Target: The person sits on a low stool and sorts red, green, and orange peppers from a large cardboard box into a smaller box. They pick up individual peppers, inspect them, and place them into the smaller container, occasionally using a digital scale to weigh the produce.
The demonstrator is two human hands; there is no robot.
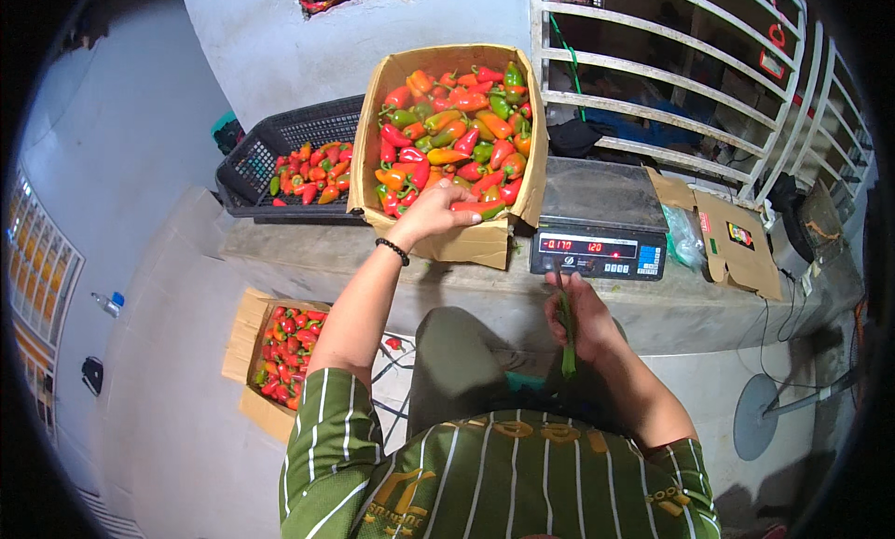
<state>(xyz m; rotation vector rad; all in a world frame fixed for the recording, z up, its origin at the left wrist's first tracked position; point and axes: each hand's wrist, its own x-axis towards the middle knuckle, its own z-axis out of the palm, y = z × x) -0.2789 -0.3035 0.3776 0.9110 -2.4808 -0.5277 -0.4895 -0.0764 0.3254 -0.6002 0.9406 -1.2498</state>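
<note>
My left hand [436,213], with a dark bead bracelet at the wrist, reaches over the near rim of a cardboard box [520,224]. Its fingers close round a red and green pepper [481,208] at the near edge of the heap. Red, orange and green peppers [461,129] fill this box. Lower and to the right, in front of the scale, my right hand [589,317] is closed on a narrow green strip-like thing [567,338] with a darker upper end. Its exact kind is not clear.
A digital scale [597,252] with lit red digits stands right of the box. A black plastic crate [261,143] holds peppers on the left. Another cardboard box [252,338] of peppers sits below. Flattened cardboard [736,250] and white metal bars [671,82] are at the right.
</note>
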